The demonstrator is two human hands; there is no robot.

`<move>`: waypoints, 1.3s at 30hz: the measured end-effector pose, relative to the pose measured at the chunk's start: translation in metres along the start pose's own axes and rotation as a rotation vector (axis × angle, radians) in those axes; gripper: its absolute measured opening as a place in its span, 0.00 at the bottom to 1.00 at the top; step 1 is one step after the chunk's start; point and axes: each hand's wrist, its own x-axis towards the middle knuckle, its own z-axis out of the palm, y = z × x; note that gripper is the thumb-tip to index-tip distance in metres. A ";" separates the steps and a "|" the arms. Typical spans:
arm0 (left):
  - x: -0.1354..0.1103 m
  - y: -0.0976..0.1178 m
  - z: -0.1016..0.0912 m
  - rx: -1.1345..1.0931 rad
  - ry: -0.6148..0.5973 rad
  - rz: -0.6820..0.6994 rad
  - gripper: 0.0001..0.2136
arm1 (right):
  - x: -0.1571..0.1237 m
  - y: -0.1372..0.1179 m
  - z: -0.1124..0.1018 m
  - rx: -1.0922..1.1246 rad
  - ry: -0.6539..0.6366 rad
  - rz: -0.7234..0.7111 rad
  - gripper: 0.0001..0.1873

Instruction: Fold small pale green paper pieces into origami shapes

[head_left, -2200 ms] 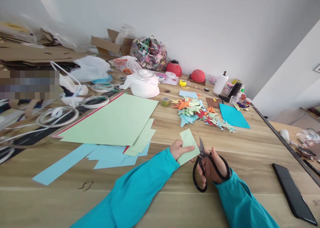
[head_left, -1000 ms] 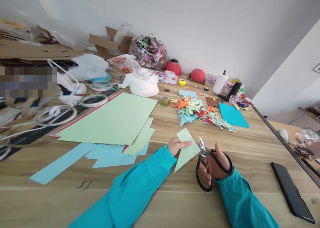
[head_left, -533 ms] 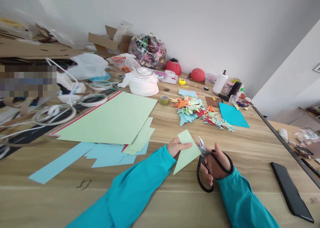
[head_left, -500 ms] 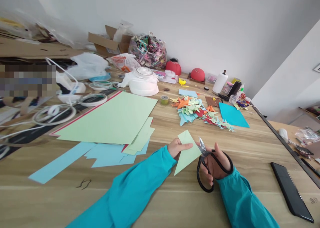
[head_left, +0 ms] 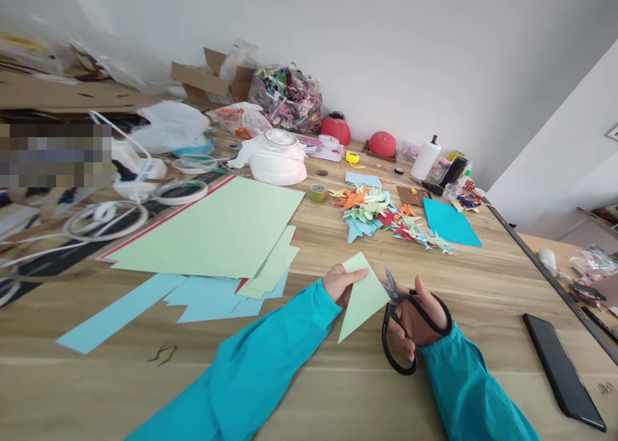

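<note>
My left hand (head_left: 342,282) pinches a pale green folded piece of paper (head_left: 365,297) near its upper left edge, thumb on top. The paper has a pointed shape, with one tip hanging toward me. My right hand (head_left: 419,317) is closed around the black-handled scissors (head_left: 396,294), fingers through the loops. Their metal blades point up and away, right beside the paper's right corner; whether they touch it I cannot tell. Beyond my hands lies a pile of folded paper shapes (head_left: 369,210) in green, orange, red and blue.
Large green sheets (head_left: 222,228) lie left of my hands, with blue paper strips (head_left: 120,312) partly beneath. A bright blue sheet (head_left: 451,222) is beyond the pile. A black phone (head_left: 562,370) rests at the right. White cable coils (head_left: 103,222) and a white plastic-wrapped bundle (head_left: 276,161) stand farther back.
The left thumb has shifted slightly on the green paper, and the paper has tilted a little. The scissors have turned slightly, their handles a bit lower. Everything else looks unmoved.
</note>
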 end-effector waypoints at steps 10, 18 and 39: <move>0.003 0.000 -0.002 0.017 0.040 0.034 0.16 | 0.003 0.002 0.004 0.022 0.077 -0.052 0.43; 0.000 0.002 -0.001 0.042 0.036 0.056 0.16 | 0.003 0.002 0.004 0.029 0.079 -0.065 0.42; 0.001 -0.004 -0.008 0.110 -0.014 -0.027 0.16 | -0.006 -0.006 -0.001 -0.076 -0.011 0.088 0.42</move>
